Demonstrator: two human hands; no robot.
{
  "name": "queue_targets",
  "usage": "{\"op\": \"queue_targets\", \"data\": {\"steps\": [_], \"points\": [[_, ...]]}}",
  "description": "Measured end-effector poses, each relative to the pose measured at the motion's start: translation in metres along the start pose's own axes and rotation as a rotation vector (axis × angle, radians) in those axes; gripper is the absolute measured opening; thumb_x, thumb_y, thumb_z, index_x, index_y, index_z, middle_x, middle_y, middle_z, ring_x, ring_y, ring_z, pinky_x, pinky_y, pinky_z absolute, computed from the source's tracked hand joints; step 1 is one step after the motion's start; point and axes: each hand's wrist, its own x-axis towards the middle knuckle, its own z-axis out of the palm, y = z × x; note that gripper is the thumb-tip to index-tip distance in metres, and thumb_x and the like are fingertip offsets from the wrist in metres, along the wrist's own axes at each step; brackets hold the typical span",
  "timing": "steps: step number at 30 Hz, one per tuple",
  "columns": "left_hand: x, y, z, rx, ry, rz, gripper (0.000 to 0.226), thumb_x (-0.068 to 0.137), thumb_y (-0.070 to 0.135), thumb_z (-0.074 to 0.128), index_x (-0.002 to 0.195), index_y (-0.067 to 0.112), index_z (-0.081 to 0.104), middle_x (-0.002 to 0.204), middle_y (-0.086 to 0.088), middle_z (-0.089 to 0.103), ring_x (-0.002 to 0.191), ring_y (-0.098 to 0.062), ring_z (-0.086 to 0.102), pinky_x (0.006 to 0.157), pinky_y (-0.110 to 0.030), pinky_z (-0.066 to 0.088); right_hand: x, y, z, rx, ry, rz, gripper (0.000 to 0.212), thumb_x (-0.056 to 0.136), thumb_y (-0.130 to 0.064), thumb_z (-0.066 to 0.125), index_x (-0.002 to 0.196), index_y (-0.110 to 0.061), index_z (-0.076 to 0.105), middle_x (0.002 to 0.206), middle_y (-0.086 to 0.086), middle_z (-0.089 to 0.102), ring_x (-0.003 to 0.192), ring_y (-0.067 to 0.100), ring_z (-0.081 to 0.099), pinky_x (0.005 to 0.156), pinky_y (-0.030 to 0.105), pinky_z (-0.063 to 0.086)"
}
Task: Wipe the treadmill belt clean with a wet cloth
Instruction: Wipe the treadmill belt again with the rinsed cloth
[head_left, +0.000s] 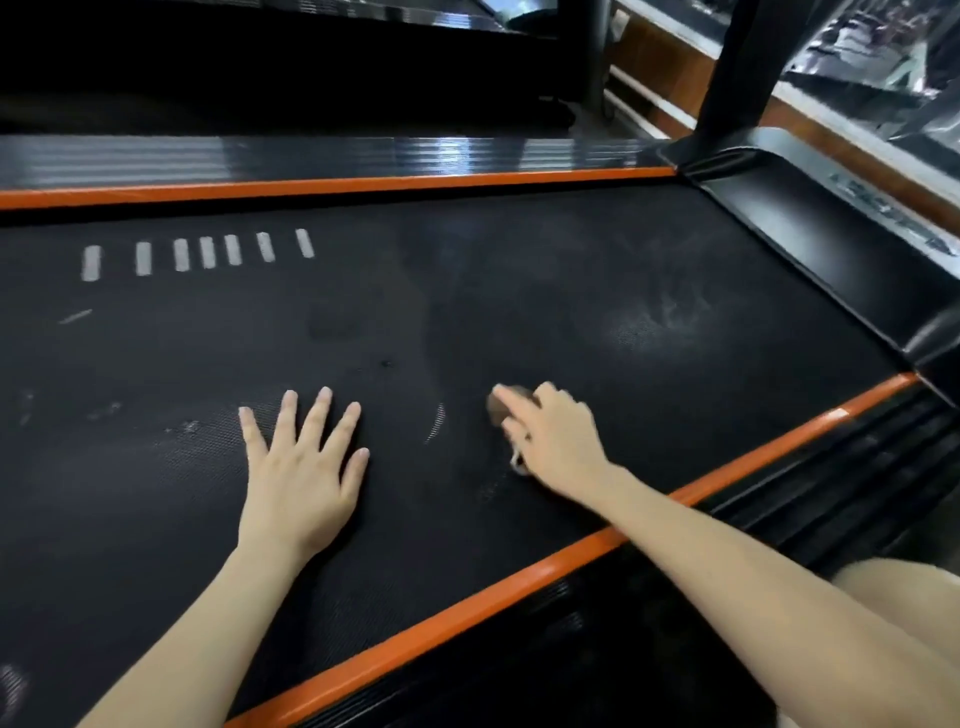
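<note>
Pressing onto the belt, the right hand curls over the cloth, bunched beneath its fingertips; the left hand lies flat, fingers spread.

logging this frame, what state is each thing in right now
left hand: open, flat on the belt, fingers spread
right hand: grips the cloth, pressing it on the belt
cloth: bunched under the right hand
belt: dusty patches and smudges, not yet clean
</note>
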Motion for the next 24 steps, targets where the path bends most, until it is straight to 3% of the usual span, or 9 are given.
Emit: {"op": "queue_targets", "data": {"steps": [2, 4, 6, 12, 15, 17, 21, 23, 24], "points": [[0.001, 0.001, -0.001, 0.007, -0.003, -0.009, 0.059, 0.092, 0.048, 0.024, 0.135, 0.019, 0.052, 0.142, -0.014, 0.047, 0.133, -0.043, 0.035, 0.108, -0.062, 0.003, 0.037, 0.007, 0.003, -0.01, -0.018, 0.194, 0.043, 0.1, -0.035, 0.035, 0.143, -0.033, 0.037, 0.117, 0.013, 0.047, 0.103, 0.032, 0.05, 0.083, 0.041, 0.04], [0.0, 0.002, -0.001, 0.016, -0.002, -0.018, 0.059, 0.092, 0.048, 0.024, 0.134, 0.019, 0.053, 0.141, -0.013, 0.048, 0.133, -0.042, 0.036, 0.109, -0.063, 0.003, 0.075, -0.005, 0.004, 0.036, -0.04, 0.331, 0.041, 0.101, -0.035, 0.032, 0.141, -0.032, 0.037, 0.122, 0.012, 0.045, 0.108, 0.031, 0.048, 0.088, 0.042, 0.039], [-0.001, 0.003, -0.002, 0.026, 0.005, -0.024, 0.058, 0.092, 0.048, 0.025, 0.134, 0.019, 0.053, 0.14, -0.013, 0.049, 0.133, -0.042, 0.036, 0.109, -0.063, 0.003, 0.095, -0.031, 0.007, 0.073, -0.036, 0.297, 0.038, 0.1, -0.035, 0.033, 0.136, -0.03, 0.042, 0.121, 0.012, 0.046, 0.107, 0.031, 0.049, 0.087, 0.041, 0.037], [0.0, 0.004, -0.003, 0.05, 0.006, -0.026, 0.057, 0.092, 0.047, 0.027, 0.135, 0.02, 0.051, 0.141, -0.012, 0.048, 0.132, -0.041, 0.038, 0.11, -0.063, 0.005, 0.002, -0.061, 0.006, 0.242, 0.074, -0.37, 0.041, 0.086, -0.04, 0.04, 0.119, -0.028, 0.06, 0.088, 0.008, 0.054, 0.071, 0.027, 0.054, 0.061, 0.037, 0.044], [0.0, 0.005, -0.003, 0.063, -0.004, -0.026, 0.057, 0.093, 0.047, 0.026, 0.137, 0.02, 0.05, 0.142, -0.012, 0.046, 0.133, -0.04, 0.037, 0.11, -0.063, 0.008, -0.017, -0.037, 0.008, 0.23, 0.077, -0.608, 0.04, 0.086, -0.041, 0.043, 0.12, -0.029, 0.059, 0.084, 0.004, 0.053, 0.067, 0.02, 0.05, 0.058, 0.031, 0.039], [0.0, 0.005, -0.003, 0.06, -0.014, -0.028, 0.056, 0.093, 0.048, 0.026, 0.137, 0.021, 0.049, 0.143, -0.011, 0.046, 0.133, -0.04, 0.037, 0.11, -0.063, 0.01, 0.012, -0.028, 0.01, 0.179, 0.091, -0.568, 0.04, 0.087, -0.041, 0.041, 0.12, -0.029, 0.06, 0.083, 0.005, 0.053, 0.066, 0.022, 0.05, 0.057, 0.03, 0.034], [0.0, 0.004, -0.002, 0.037, -0.019, -0.033, 0.056, 0.093, 0.049, 0.025, 0.136, 0.023, 0.05, 0.141, -0.009, 0.048, 0.134, -0.038, 0.037, 0.11, -0.062, 0.008, 0.09, -0.041, 0.013, 0.115, 0.094, -0.102, 0.038, 0.097, -0.034, 0.041, 0.133, -0.028, 0.052, 0.101, 0.013, 0.054, 0.085, 0.031, 0.055, 0.066, 0.034, 0.031], [0.002, 0.0, -0.003, 0.012, -0.001, -0.032, 0.056, 0.093, 0.049, 0.026, 0.136, 0.022, 0.051, 0.139, -0.009, 0.051, 0.133, -0.038, 0.039, 0.11, -0.061, 0.008, 0.078, -0.053, 0.016, 0.156, 0.145, -0.089, 0.035, 0.093, -0.031, 0.046, 0.126, -0.027, 0.058, 0.094, 0.012, 0.054, 0.078, 0.032, 0.054, 0.063, 0.035, 0.031], [0.005, -0.003, -0.005, 0.002, 0.015, -0.038, 0.056, 0.093, 0.048, 0.027, 0.135, 0.022, 0.052, 0.138, -0.01, 0.052, 0.132, -0.038, 0.04, 0.11, -0.061, 0.008, 0.057, -0.059, 0.014, 0.214, 0.157, -0.19, 0.035, 0.087, -0.031, 0.049, 0.12, -0.028, 0.061, 0.088, 0.01, 0.053, 0.072, 0.031, 0.053, 0.06, 0.035, 0.031]]}}
